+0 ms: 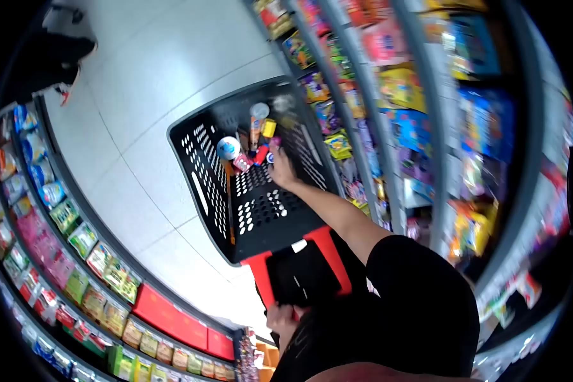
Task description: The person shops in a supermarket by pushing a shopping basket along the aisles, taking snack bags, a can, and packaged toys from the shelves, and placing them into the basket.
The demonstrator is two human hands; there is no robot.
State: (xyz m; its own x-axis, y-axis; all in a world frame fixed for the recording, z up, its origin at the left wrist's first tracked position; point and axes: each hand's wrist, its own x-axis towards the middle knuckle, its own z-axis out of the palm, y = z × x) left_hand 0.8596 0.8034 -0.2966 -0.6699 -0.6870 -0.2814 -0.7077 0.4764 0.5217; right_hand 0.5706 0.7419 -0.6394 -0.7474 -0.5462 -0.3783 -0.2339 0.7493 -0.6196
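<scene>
My right hand [282, 169] reaches down into a black shopping basket [229, 251] with rows of holes in its walls and floor. Its fingers are curled at a small purple item, too blurred to name. Close by lie a tub with a blue and white lid [228, 148], a pink container [242, 163], a red and blue item [261, 154], a yellow item [269, 128] and an orange tube-shaped pack [255, 130]. Below, my left hand [282, 319] is closed round the basket's red handle [258, 280].
Shelves of colourful snack bags [401, 89] stand close along the basket's right side. Lower left, another shelf [83, 235] carries rows of packets and red boxes [172, 318]. Pale floor tiles [140, 76] lie between. A person's dark-clothed leg and shoe [70, 70] show upper left.
</scene>
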